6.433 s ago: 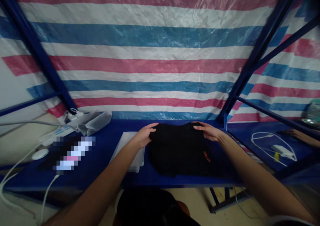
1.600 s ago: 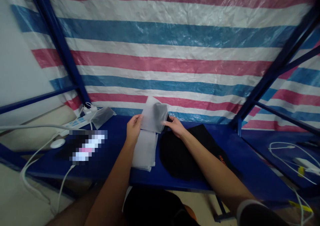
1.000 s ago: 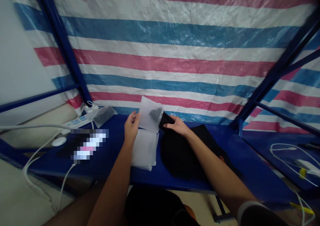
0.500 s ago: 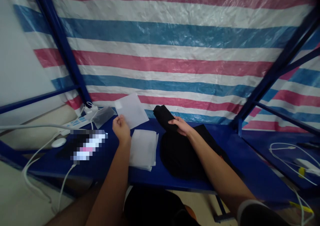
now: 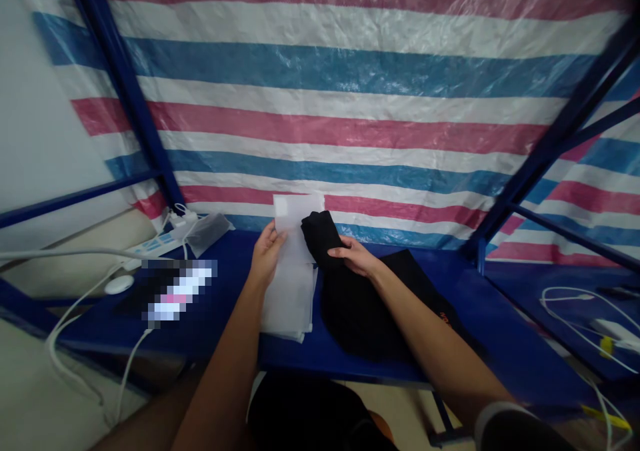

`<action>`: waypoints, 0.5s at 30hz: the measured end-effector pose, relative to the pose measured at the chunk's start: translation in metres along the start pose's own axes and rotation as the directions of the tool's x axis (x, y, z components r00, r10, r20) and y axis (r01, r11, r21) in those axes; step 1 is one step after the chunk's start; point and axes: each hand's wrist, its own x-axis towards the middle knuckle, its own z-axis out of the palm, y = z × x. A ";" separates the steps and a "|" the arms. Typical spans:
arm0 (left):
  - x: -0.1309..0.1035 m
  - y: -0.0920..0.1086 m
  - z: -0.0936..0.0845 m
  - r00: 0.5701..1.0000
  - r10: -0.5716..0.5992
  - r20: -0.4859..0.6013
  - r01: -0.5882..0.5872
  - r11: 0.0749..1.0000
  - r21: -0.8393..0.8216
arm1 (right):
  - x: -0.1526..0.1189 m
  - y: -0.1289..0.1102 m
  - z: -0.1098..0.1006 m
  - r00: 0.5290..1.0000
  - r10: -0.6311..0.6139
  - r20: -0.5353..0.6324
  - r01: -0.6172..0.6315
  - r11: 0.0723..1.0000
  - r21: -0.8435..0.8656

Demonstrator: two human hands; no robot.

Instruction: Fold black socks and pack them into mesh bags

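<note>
Pinched at its left edge, a translucent white plastic bag [image 5: 293, 221] is raised in my left hand [image 5: 267, 251]. My right hand [image 5: 354, 254] grips a folded black cloth bundle [image 5: 323, 238], its fabric overlapping the right part of that bag. Below my left hand, a stack of similar frosted zip bags [image 5: 287, 304] lies on the blue table [image 5: 295, 358]. Under my right forearm spreads a larger black cloth item [image 5: 365, 318] with small orange lettering. Whether the bag's mouth is parted I cannot tell.
To the left are a pixelated lit screen [image 5: 180, 291], a white round object [image 5: 119, 284], a power strip [image 5: 155, 248] with cables and a crumpled clear bag [image 5: 207, 234]. Blue metal posts [image 5: 125, 91] frame a striped plastic sheet [image 5: 340, 71]. White cables [image 5: 565, 298] lie far right.
My left hand has brought the plastic bag rightward and turned it more upright. The black bundle has shifted slightly left, so the two now overlap in view.
</note>
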 end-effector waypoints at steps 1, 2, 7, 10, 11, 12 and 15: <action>0.000 0.000 0.000 1.000 0.000 0.008 0.000 1.000 0.007 | 0.001 0.000 0.000 1.000 -0.029 -0.004 0.029 0.999 -0.045; 0.001 -0.002 -0.001 1.000 0.002 0.008 -0.002 1.000 0.018 | 0.002 -0.001 0.000 0.998 -0.068 -0.015 0.066 0.992 -0.105; 0.004 -0.006 -0.008 0.985 0.142 -0.100 -0.120 0.971 0.206 | 0.004 -0.008 -0.003 0.917 -0.399 -0.027 0.310 0.751 -0.583; -0.002 0.006 -0.006 0.891 0.438 -0.115 -0.322 0.791 0.521 | 0.003 -0.010 -0.007 0.853 -0.514 0.089 0.383 0.502 -0.776; -0.005 0.012 -0.004 0.854 0.516 -0.068 -0.375 0.700 0.607 | 0.002 -0.009 -0.009 0.844 -0.520 0.132 0.391 0.428 -0.815; -0.008 0.017 -0.001 0.825 0.566 -0.005 -0.420 0.618 0.664 | 0.002 -0.008 -0.010 0.839 -0.517 0.169 0.394 0.362 -0.845; -0.014 0.024 0.008 0.805 0.569 0.166 -0.506 0.514 0.692 | 0.002 -0.001 -0.013 0.839 -0.480 0.257 0.397 0.215 -0.892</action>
